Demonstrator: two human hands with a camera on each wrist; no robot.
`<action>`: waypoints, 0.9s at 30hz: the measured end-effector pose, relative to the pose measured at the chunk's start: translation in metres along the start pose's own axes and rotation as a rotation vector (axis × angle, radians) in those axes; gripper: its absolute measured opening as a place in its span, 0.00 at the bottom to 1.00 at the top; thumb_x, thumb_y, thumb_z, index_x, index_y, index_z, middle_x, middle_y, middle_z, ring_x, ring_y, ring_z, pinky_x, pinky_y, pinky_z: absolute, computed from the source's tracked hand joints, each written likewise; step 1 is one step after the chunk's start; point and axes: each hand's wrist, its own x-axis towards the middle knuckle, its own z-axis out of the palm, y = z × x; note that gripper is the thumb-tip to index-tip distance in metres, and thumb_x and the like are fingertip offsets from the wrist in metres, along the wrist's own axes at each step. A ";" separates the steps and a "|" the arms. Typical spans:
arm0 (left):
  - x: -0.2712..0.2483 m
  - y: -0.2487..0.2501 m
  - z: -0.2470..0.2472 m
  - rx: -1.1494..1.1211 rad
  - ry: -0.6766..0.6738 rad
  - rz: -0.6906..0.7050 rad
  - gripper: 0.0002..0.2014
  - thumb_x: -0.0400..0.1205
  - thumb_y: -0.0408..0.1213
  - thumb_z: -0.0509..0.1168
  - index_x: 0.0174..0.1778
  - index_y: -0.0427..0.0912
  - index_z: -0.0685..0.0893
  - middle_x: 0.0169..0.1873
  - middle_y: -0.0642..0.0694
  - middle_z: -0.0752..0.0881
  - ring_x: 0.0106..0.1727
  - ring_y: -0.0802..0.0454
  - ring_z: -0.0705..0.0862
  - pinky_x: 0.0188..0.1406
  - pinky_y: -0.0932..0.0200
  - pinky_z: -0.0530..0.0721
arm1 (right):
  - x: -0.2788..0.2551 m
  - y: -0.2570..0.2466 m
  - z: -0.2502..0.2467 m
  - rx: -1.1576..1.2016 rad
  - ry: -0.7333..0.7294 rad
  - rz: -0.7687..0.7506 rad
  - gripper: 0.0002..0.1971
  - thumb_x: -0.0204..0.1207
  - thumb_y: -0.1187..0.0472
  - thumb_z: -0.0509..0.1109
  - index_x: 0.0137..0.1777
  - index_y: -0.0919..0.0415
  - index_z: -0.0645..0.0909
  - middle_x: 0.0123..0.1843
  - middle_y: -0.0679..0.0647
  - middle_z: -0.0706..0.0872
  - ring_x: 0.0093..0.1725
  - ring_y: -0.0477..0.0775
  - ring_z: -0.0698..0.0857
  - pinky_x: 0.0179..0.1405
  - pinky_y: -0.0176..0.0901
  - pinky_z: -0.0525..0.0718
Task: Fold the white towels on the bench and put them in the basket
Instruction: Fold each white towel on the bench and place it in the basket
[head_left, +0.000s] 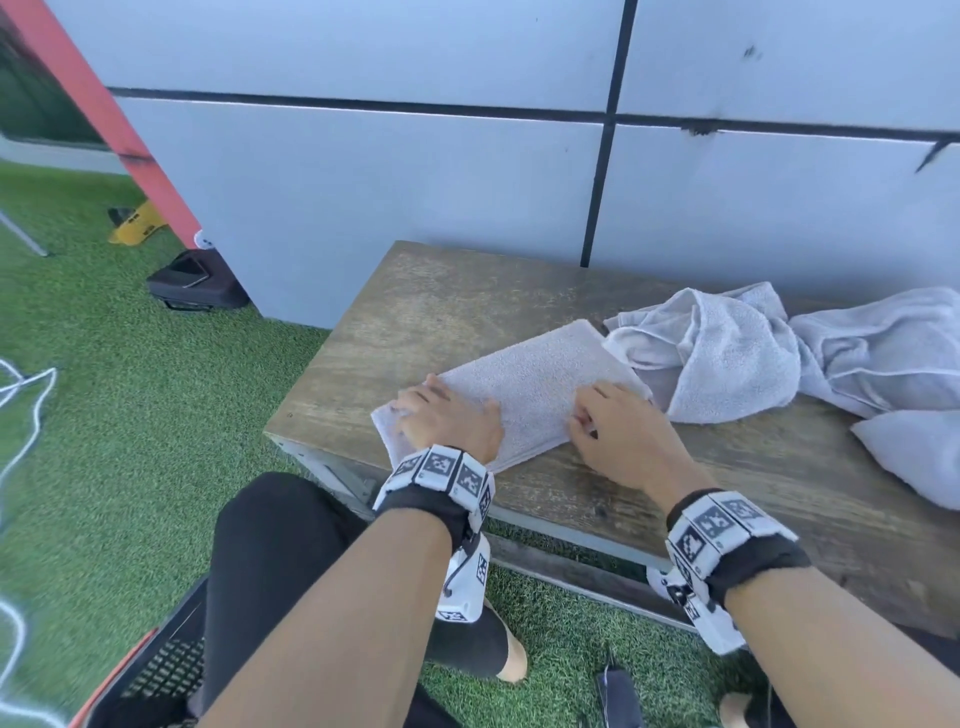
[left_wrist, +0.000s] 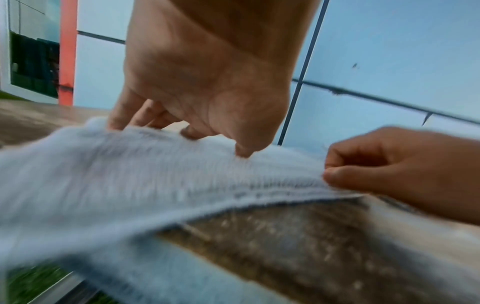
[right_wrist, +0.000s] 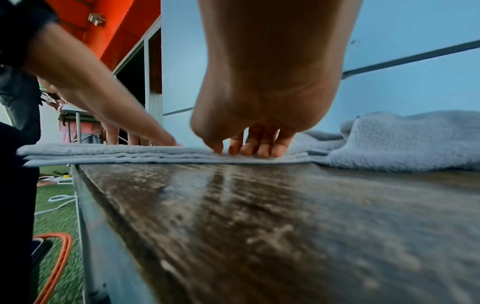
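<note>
A folded white towel (head_left: 535, 384) lies in several layers near the left end of the wooden bench (head_left: 447, 306). My left hand (head_left: 441, 402) is on its left end; in the left wrist view the fingers (left_wrist: 122, 117) curl over the far edge while the thumb sits on the near side. My right hand (head_left: 592, 413) is on its right end, fingers curled, with the thumb (left_wrist: 335, 176) pinching the near edge. In the right wrist view my fingertips (right_wrist: 259, 151) press down on the towel (right_wrist: 116, 153). The dark basket (head_left: 156, 670) with an orange rim stands on the grass at lower left.
Crumpled white towels (head_left: 727, 353) are heaped on the bench to the right, and another (head_left: 914, 457) lies near the right edge. A grey panelled wall (head_left: 415, 182) backs the bench. A black case (head_left: 197, 283), white cords (head_left: 31, 395) and my knee (head_left: 270, 525) are around it.
</note>
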 end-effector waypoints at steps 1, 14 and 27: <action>-0.003 0.001 -0.007 0.024 -0.025 -0.001 0.42 0.86 0.63 0.47 0.86 0.31 0.57 0.79 0.26 0.65 0.79 0.29 0.65 0.69 0.39 0.74 | 0.002 0.001 0.000 0.031 0.006 0.018 0.08 0.85 0.52 0.58 0.51 0.54 0.75 0.51 0.50 0.79 0.57 0.56 0.78 0.51 0.49 0.77; -0.030 -0.049 -0.007 -0.144 -0.213 0.564 0.41 0.76 0.31 0.72 0.75 0.61 0.54 0.63 0.39 0.77 0.49 0.40 0.86 0.56 0.37 0.87 | -0.019 0.022 0.005 0.349 -0.133 0.087 0.41 0.78 0.78 0.55 0.86 0.43 0.59 0.89 0.46 0.57 0.87 0.51 0.59 0.83 0.53 0.64; -0.045 -0.054 0.014 -0.257 0.039 0.664 0.26 0.79 0.37 0.71 0.71 0.63 0.81 0.72 0.45 0.62 0.68 0.44 0.75 0.72 0.36 0.77 | -0.048 0.026 0.007 0.311 -0.194 0.040 0.37 0.84 0.75 0.59 0.84 0.37 0.63 0.89 0.44 0.53 0.88 0.45 0.50 0.83 0.48 0.65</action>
